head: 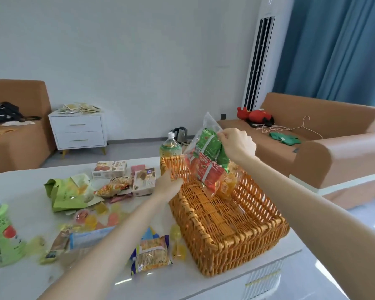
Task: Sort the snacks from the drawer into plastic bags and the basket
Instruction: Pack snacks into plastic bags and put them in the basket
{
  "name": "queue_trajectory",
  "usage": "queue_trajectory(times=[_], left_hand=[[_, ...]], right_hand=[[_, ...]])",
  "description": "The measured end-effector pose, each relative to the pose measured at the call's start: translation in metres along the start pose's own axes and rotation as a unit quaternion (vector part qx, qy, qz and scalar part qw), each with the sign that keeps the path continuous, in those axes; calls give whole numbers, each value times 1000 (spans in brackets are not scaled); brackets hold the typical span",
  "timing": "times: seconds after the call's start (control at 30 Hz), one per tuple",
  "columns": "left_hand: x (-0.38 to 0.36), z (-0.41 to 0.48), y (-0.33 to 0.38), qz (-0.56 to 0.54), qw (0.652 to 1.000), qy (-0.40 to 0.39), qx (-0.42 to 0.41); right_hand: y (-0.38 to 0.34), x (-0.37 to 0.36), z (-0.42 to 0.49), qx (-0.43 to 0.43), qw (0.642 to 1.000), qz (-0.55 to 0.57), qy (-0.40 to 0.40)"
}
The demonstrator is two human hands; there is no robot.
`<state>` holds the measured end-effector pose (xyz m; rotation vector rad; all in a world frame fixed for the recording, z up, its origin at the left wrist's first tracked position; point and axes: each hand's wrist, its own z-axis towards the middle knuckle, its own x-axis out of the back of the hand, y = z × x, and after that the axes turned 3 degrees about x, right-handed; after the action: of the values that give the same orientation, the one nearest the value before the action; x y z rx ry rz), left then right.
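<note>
An orange wicker basket [243, 241] stands on the white table [30, 182]. My right hand [238, 144] pinches the top of a clear plastic bag [208, 161] filled with green and red snack packs, and the bag's bottom hangs inside the basket's far end. My left hand [168, 185] grips the basket's left rim. Loose snacks lie to the left: a green pouch [67, 193], a noodle pack [153, 252], small boxes [109, 168] and jelly cups [89, 217].
A drink bottle [170, 148] stands behind the basket, a green bottle [2, 232] at the table's left edge. Brown sofas flank the room; a white nightstand [79, 132] and a kettle [180, 132] stand by the far wall.
</note>
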<state>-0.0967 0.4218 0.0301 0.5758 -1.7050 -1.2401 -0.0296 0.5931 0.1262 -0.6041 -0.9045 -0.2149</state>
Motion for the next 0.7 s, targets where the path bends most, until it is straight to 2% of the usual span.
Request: queue_trajectory(times=[0.17,0.3,0.43,0.53,0.6,0.67,0.7], left_hand=[[-21,34,-27,173,984,-48,-7],[-24,48,-35,214,974,-72,-27],[-21,53,-38,245,965,-88,-40],[-21,53,-40,273,957,-80,-51],[-21,51,-41,283,955,-72,-55],[-20,49,-41,287,954,-68,-58],[-20,49,-41,288,953,-68,-59]], right_hand=[[26,-68,25,-18,998,-53,-38],[44,-103,34,-34,995,-85,-40],[51,-127,32,-10,993,-118,0],[58,-136,28,117,971,-201,47],[59,-137,23,252,931,-260,41],[64,-144,14,351,868,-346,-59],[69,-149,9,360,842,-383,-122]])
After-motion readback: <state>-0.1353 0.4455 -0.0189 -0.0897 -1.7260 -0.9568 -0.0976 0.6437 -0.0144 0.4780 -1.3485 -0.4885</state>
